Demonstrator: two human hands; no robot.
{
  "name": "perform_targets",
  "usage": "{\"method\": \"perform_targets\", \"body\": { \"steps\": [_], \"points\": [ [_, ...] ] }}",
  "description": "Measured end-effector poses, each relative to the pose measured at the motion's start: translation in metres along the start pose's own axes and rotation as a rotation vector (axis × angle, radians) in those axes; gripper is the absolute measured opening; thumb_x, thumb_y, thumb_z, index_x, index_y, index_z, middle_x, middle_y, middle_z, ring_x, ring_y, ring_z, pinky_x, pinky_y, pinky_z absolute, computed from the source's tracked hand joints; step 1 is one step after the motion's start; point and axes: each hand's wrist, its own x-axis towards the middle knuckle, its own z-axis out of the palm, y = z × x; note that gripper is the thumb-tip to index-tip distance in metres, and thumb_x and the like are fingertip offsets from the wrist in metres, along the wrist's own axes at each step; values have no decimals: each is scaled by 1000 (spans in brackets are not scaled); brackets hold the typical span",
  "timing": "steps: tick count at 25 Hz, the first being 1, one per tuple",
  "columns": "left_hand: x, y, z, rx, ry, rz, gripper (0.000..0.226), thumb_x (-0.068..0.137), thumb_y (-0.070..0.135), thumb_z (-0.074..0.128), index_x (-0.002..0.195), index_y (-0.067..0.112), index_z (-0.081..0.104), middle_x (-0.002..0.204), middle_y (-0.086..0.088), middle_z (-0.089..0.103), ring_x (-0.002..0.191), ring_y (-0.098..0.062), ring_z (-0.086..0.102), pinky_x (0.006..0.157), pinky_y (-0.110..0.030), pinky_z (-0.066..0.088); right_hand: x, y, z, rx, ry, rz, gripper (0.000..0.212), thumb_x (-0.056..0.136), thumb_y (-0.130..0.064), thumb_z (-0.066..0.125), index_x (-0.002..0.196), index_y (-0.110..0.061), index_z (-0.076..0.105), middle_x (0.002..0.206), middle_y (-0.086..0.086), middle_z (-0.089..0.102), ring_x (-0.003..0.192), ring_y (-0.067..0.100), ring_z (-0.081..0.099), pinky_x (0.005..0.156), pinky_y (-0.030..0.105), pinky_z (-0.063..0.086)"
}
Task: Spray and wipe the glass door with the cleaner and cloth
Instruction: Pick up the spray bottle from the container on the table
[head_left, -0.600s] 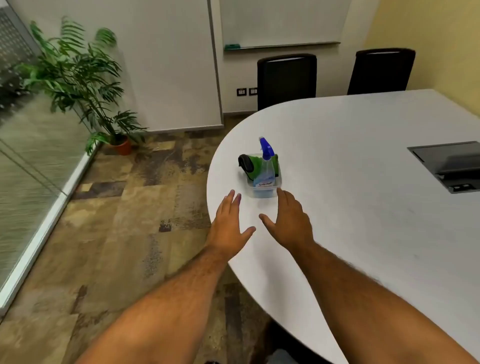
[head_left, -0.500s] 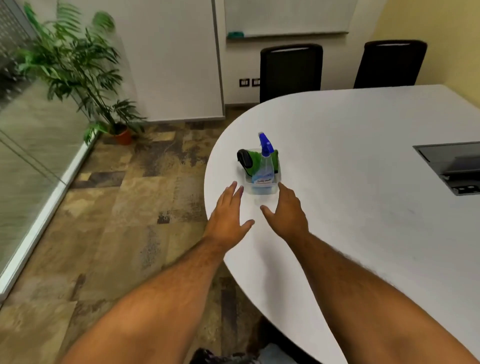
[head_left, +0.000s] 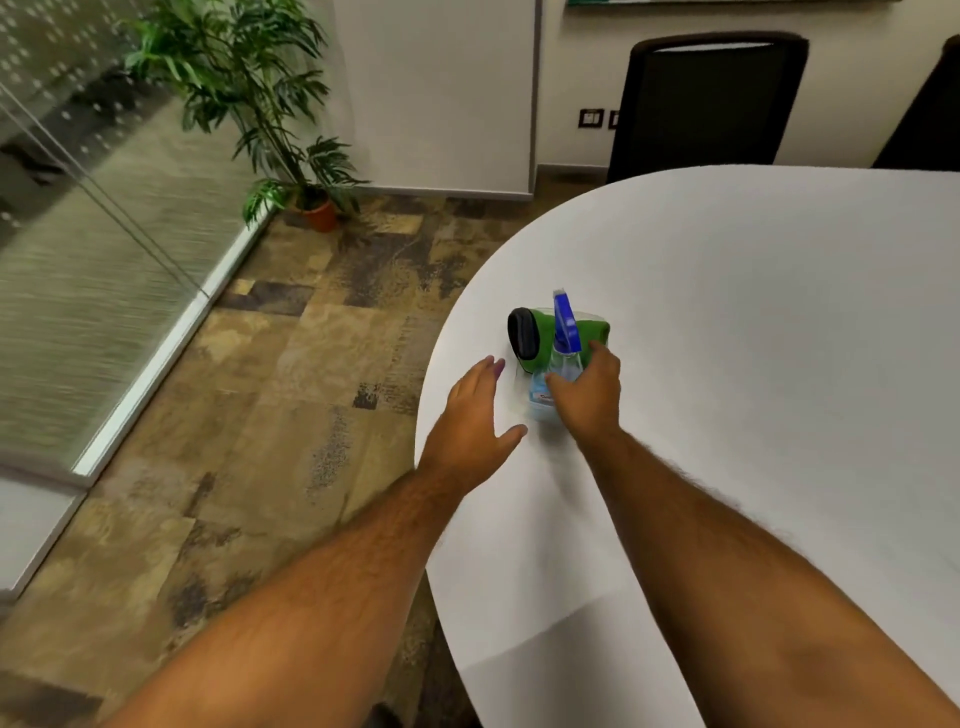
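Observation:
A spray bottle with a blue trigger head and pale blue liquid stands in a small clear tub near the rounded end of the white table. A green cloth and a black-ended tool lie in the same tub. My right hand wraps the bottle's body, thumb on the near side and fingers behind it. My left hand hovers flat over the table just left of the tub, fingers spread, holding nothing. The frosted glass door runs along the left.
A potted plant stands in the corner by the glass. Two black chairs, the nearer one, sit at the table's far side. Patterned carpet lies between the table's edge and the glass.
Both hands have moved forward to the tub. My right hand has gone from open in front of it to closed around the spray bottle. The view has shifted nearer and to the left.

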Motion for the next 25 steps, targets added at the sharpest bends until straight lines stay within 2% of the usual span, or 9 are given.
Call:
{"method": "perform_targets", "body": {
  "steps": [3,5,7,10,13,17,20,23,25],
  "points": [
    [7,-6,-1,16,0,-27,92,94,40,75,167,28,20,177,6,19,162,-16,21,127,-36,30,30,-2,-4,-60,-98,-38,55,84,-29,89,132,-14,66,125,6,68,114,32,70,99,49,60],
    [11,-9,-5,-8,8,-46,91,95,40,74,167,27,21,176,6,20,162,-16,22,129,-39,31,37,-6,-15,-84,-167,-72,45,89,-28,84,129,-14,68,116,3,71,110,31,72,90,39,57],
    [14,-8,-11,-52,23,-43,89,94,39,75,166,27,24,175,6,24,160,-16,26,128,-40,33,36,-12,-27,-72,-196,-92,45,95,-28,79,135,-13,64,120,5,71,113,31,69,88,33,50],
    [16,-9,-30,-112,44,-29,84,93,38,77,163,26,31,171,5,32,156,-16,34,126,-39,37,16,-40,-37,-43,-181,-185,48,98,-30,76,140,-13,59,130,7,69,114,27,66,88,29,49],
    [6,-14,-56,-195,69,-32,79,93,38,78,160,27,37,167,6,40,151,-14,41,118,-31,39,-31,-81,-31,43,-191,-296,43,99,-32,74,138,-19,59,126,-2,65,110,18,63,86,22,50],
    [-31,-28,-93,-438,118,-37,72,90,43,79,154,28,47,154,5,56,140,-13,53,117,-40,48,-107,-126,2,248,-331,-390,21,99,-30,74,118,-32,65,115,-6,75,107,14,72,92,27,58],
    [-78,-68,-139,-538,221,-26,58,81,50,82,133,32,64,128,10,74,120,-11,70,107,-48,58,-175,-159,49,444,-500,-313,19,102,-23,71,119,-16,70,111,11,78,106,21,77,93,35,63],
    [-138,-123,-193,-609,356,-44,37,79,33,88,112,32,72,111,8,80,109,-11,75,103,-45,60,-242,-190,104,535,-609,-256,23,101,-20,71,121,-10,69,116,23,75,110,35,76,103,53,60],
    [-190,-165,-229,-642,431,-77,39,78,21,90,112,29,71,111,5,80,109,-12,75,105,-44,60,-300,-217,146,576,-657,-258,30,94,-21,78,121,-14,67,111,32,70,104,39,75,103,62,57]
  ]
}}
